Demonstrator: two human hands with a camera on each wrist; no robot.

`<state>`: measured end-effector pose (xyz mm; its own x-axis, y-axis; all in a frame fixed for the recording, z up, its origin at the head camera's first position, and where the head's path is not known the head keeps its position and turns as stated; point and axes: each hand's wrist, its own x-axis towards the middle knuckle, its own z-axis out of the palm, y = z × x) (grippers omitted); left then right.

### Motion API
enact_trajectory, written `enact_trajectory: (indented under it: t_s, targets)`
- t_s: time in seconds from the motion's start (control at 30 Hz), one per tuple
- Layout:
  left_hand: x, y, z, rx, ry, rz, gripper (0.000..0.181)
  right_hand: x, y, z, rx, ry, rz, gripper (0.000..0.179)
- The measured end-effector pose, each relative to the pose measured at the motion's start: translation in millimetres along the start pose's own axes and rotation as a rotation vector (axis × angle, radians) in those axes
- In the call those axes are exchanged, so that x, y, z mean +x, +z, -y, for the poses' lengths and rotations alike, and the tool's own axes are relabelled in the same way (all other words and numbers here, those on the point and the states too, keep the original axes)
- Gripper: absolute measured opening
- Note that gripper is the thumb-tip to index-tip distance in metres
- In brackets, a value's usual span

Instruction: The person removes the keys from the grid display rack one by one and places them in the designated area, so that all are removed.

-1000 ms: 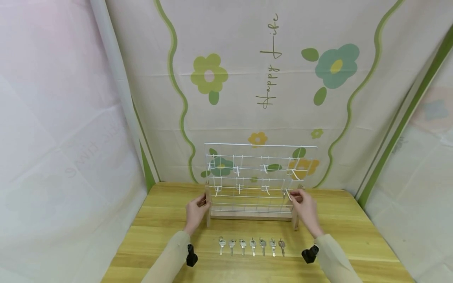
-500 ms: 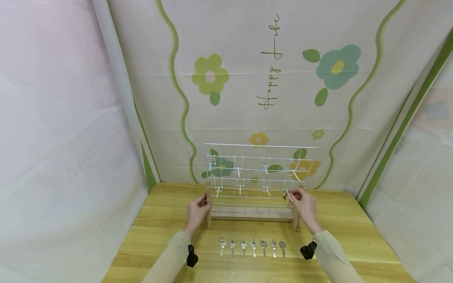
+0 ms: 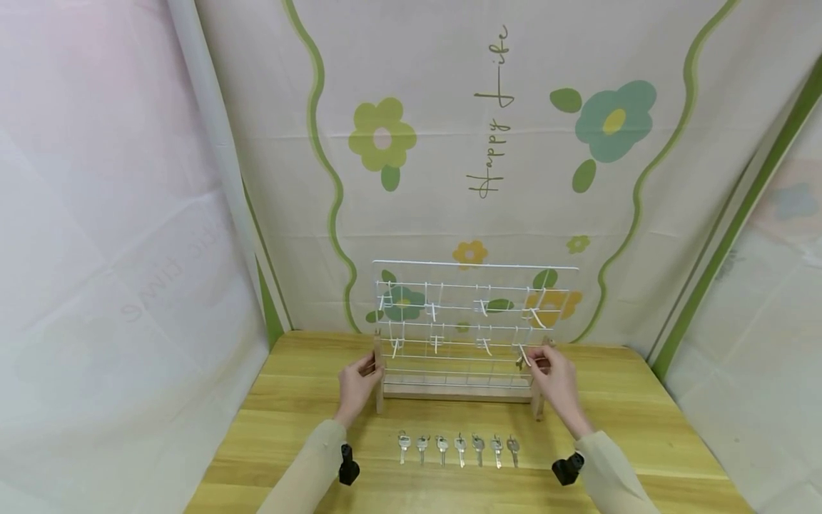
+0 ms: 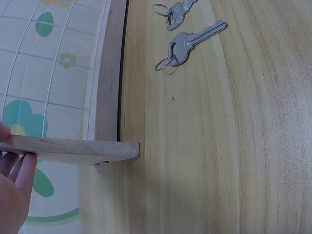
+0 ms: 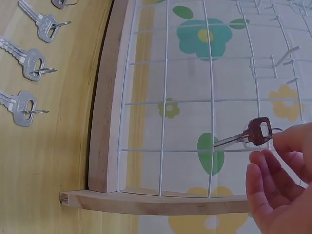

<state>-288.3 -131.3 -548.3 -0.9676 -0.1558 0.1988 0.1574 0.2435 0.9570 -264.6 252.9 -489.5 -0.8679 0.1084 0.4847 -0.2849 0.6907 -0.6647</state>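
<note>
A white wire grid rack [image 3: 475,264] with a wooden stand stands upright on the table, bearing two rows of white hooks. My left hand [image 3: 356,385] grips its left wooden upright [image 4: 73,148], thumb on one side and fingers on the other. At the lower right hook [image 3: 523,353], my right hand [image 3: 555,375] pinches the small ring of a key [image 5: 258,131] between thumb and fingertip. The key's blade points down toward the stand's base, in front of the wires. The fingers partly hide the ring and the hook's tip.
Several silver keys with rings lie in a row on the wooden table [image 3: 616,442], in front of the rack; one key [image 3: 459,450] is mid-row. Behind the rack hangs a pale curtain [image 3: 437,207] with flower prints. More cloth flanks both sides.
The key beside the lower right hook has shifted slightly down and to the right. My right wrist has swung a little rightward. My left hand keeps its hold on the upright.
</note>
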Motion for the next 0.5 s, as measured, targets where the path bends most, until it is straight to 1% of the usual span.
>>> enact_trajectory:
  t_s: [0.2,0.3,0.5]
  targets:
    - [0.5,0.2,2.7,-0.008,0.003,-0.003,0.042,-7.4,-6,2,0.044,-0.015,0.047,0.008]
    - [0.4,0.1,3.3,-0.009,0.008,-0.004,0.041,-10.5,-8,2,0.044,-0.035,0.047,0.008]
    - [-0.6,-0.2,1.9,-0.018,0.011,0.000,0.041,-16.1,-14,4,0.041,-0.045,0.038,0.003]
